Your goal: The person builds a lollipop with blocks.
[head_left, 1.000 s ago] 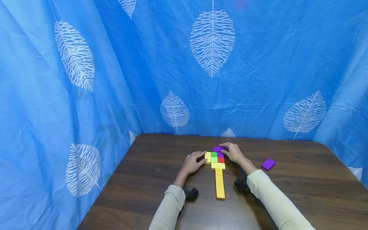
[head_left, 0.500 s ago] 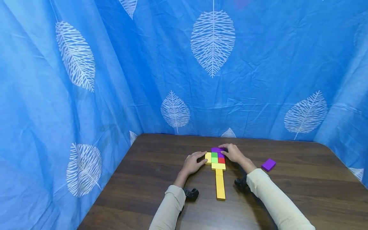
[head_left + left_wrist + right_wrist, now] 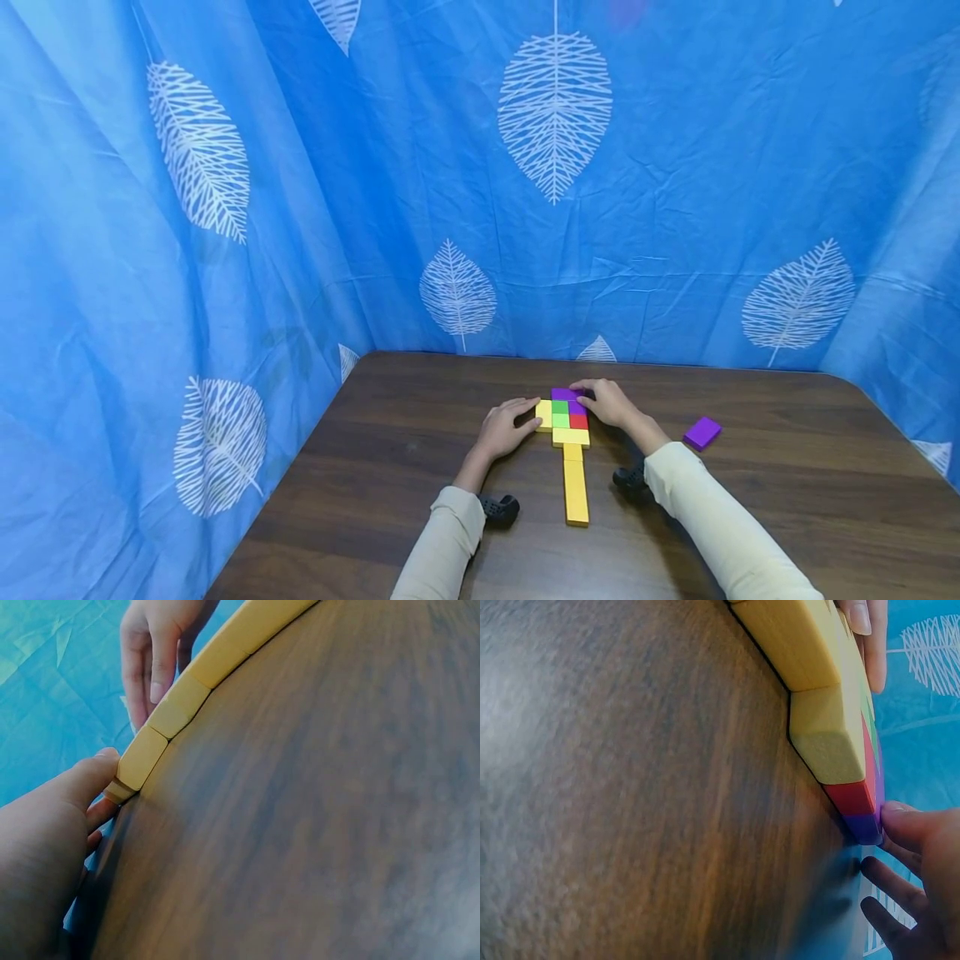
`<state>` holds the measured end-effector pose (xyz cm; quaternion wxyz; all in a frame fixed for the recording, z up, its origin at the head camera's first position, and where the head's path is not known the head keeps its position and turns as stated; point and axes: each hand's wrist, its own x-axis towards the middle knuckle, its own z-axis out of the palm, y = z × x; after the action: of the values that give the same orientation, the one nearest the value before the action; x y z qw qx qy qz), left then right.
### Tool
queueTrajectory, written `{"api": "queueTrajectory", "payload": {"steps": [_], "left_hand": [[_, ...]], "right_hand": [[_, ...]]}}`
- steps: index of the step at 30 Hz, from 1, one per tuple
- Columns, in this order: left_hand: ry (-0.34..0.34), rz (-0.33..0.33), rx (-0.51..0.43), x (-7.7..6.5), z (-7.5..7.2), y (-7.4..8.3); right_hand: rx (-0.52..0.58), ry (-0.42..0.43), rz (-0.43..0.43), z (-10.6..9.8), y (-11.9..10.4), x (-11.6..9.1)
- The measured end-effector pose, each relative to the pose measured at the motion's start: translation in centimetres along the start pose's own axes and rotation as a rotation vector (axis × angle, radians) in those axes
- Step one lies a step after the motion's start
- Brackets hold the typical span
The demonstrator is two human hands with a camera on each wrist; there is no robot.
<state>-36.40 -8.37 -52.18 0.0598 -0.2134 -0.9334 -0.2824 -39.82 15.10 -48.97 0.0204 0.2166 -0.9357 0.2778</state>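
Note:
In the head view, flat coloured blocks lie joined on the table. My left hand [image 3: 501,427] holds the left edge of a pale yellow block [image 3: 543,415] between thumb and fingers. My right hand [image 3: 609,403] has thumb and index finger on a purple block [image 3: 562,394] at the far end, partly covering it. A second purple block [image 3: 576,408] lies just below, beside the green blocks [image 3: 560,414] and above a red block [image 3: 578,422]. In the right wrist view the right thumb touches the purple corner [image 3: 865,827]; the other fingers are spread apart.
Another pale yellow block [image 3: 572,437] lies crosswise under the group. From it a short yellow block [image 3: 572,452] and a long yellow block [image 3: 576,493] run towards me. A loose purple block [image 3: 702,433] lies to the right on the wooden table [image 3: 787,500]. A blue curtain [image 3: 660,217] hangs behind.
The far purple block, slanted a second ago, now lies straight against the group, shifted slightly left under the right hand's fingers. The left hand has stayed in place.

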Motion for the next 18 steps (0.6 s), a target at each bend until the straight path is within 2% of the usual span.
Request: {"api": "queueTrajectory", "payload": {"steps": [18], "left_hand": [[-0.003, -0.002, 0.005, 0.08, -0.03, 0.09]], "right_hand": [[0.037, 0.047, -0.011, 0.39, 0.15, -0.59]]}}
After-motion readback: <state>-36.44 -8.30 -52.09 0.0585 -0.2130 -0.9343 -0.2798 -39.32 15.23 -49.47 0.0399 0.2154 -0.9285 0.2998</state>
